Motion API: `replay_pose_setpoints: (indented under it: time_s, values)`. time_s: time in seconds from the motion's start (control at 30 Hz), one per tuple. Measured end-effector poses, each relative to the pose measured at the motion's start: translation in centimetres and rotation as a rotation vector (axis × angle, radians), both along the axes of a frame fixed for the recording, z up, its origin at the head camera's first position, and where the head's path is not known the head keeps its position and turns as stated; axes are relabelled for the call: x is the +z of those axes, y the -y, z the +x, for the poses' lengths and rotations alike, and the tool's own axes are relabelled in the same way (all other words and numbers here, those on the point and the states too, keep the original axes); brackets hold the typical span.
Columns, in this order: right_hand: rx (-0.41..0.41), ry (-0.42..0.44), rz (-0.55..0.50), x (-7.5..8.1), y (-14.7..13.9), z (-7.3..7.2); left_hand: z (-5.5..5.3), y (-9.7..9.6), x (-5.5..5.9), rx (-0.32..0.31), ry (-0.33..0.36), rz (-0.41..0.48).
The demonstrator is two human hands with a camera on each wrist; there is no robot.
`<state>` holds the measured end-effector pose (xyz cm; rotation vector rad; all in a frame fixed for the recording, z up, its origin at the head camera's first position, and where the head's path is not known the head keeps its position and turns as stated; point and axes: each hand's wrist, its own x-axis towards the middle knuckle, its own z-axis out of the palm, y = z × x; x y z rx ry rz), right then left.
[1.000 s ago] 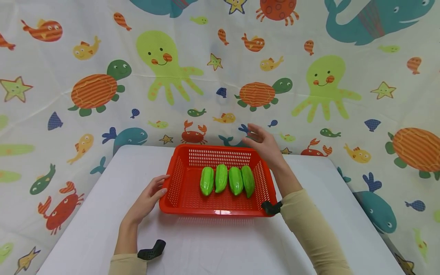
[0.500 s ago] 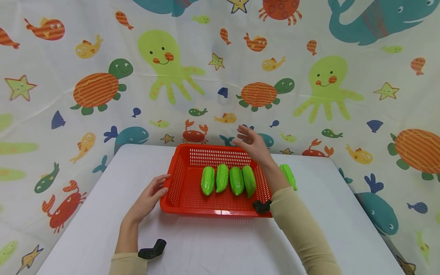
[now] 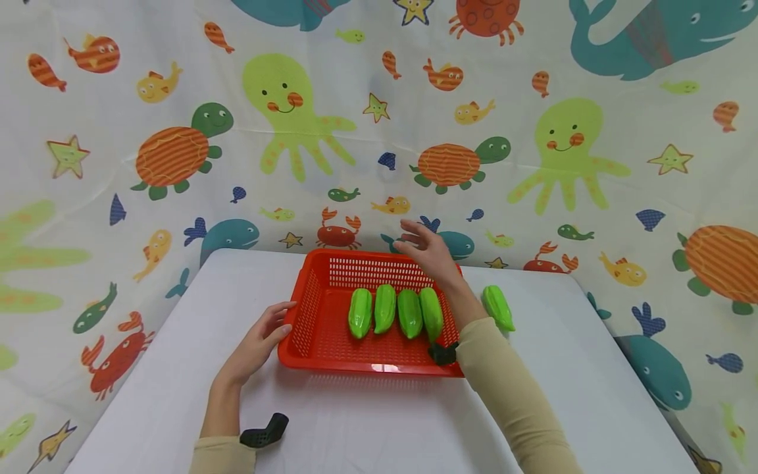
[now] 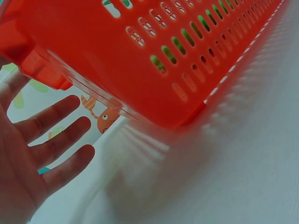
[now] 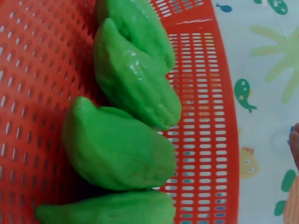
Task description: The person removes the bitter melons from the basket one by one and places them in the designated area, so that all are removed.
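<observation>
A red perforated plastic basket (image 3: 331,355) sits on the white table and holds several glossy green ridged fruits (image 3: 360,314), each tapering to a tip. They lie side by side toward its right half; the right wrist view shows the green fruits (image 5: 119,147) up close. My left hand (image 3: 256,343) is at the basket's left side, its fingertips at the rim; in the left wrist view three fingers are spread and relaxed below the handle. Over the basket's back right rim hovers my right hand (image 3: 431,251), fingers loosely bent and holding nothing. Another green fruit (image 3: 498,307) lies on the table to the right.
Behind the table (image 3: 551,368) hangs a white cloth (image 3: 367,39) printed with sea animals, close to the basket's back edge. A black wrist camera (image 3: 264,431) sits on the left wrist, another black wrist camera (image 3: 443,354) on the right one, overlapping the basket's front right.
My right hand has shifted left over the basket's back rim, and the fruit on the table, hidden by the arm before, now shows. My left hand stays at the basket's left side.
</observation>
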<state>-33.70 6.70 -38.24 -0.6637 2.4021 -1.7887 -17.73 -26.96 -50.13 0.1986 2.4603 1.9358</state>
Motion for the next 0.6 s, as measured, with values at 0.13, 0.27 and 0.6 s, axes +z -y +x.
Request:
replay_pose_setpoints:
  time_s: [0.13, 0.27, 0.6]
  values:
    - [0.024, -0.023, 0.03, -0.6, 0.3, -0.2, -0.1, -0.1, -0.1, 0.002, -0.002, -0.005]
    - [0.053, -0.039, 0.072, -1.4, 0.6, -0.5, -0.1, -0.1, -0.1, 0.002, -0.001, -0.003]
    - [0.142, -0.107, 0.134, -2.1, 1.8, -0.6, -0.1, 0.0, -0.1, 0.01, 0.001, -0.008]
